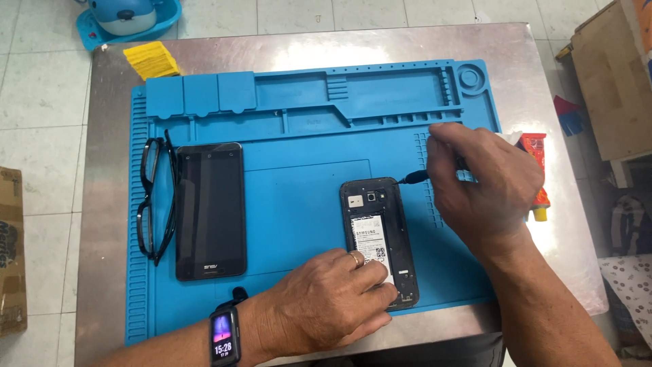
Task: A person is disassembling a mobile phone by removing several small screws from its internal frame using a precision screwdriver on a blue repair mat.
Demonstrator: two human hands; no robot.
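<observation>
Steel table (109,204) bearing a blue repair mat (299,156). On it, an intact black phone (209,211) beside glasses (155,200). Opened phone (377,234) pinned low on the mat under left hand (326,302), fingers pressing. Right hand (482,187) pinching a thin black tool (413,179) at its top corner.

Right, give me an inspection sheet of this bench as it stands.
Surface: steel table under a blue repair mat.
Job's things: opened phone, back cover off, battery showing; dark tool.
Clutter: second phone face up, black glasses, yellow pad, orange glue tube.
Grippers: left hand rests on the opened phone's lower end; right hand grips the tool.
Cables: nothing seen.
Surroundings: tiled floor, cardboard boxes, blue object.
</observation>
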